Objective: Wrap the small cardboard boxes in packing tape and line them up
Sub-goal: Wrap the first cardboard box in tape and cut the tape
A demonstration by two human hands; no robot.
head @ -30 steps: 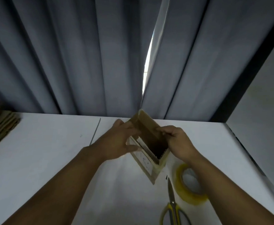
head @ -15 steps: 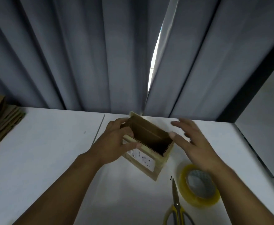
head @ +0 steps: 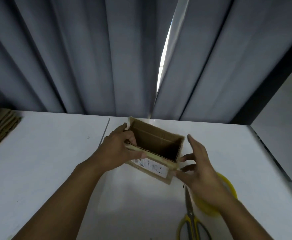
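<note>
My left hand point(head: 119, 151) grips the open box point(head: 152, 168) by its left end, near the tabletop's back edge; my right hand point(head: 199, 168), fingers spread, holds nothing. Squaring up, I reckon. Next: close it, grab the tape point(head: 228, 186).

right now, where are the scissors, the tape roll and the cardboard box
scissors point(head: 190, 213): head view, on the pivot of the blades
tape roll point(head: 204, 207): head view, on its yellow near rim
cardboard box point(head: 152, 168): head view, on the white label on its near wall
</note>
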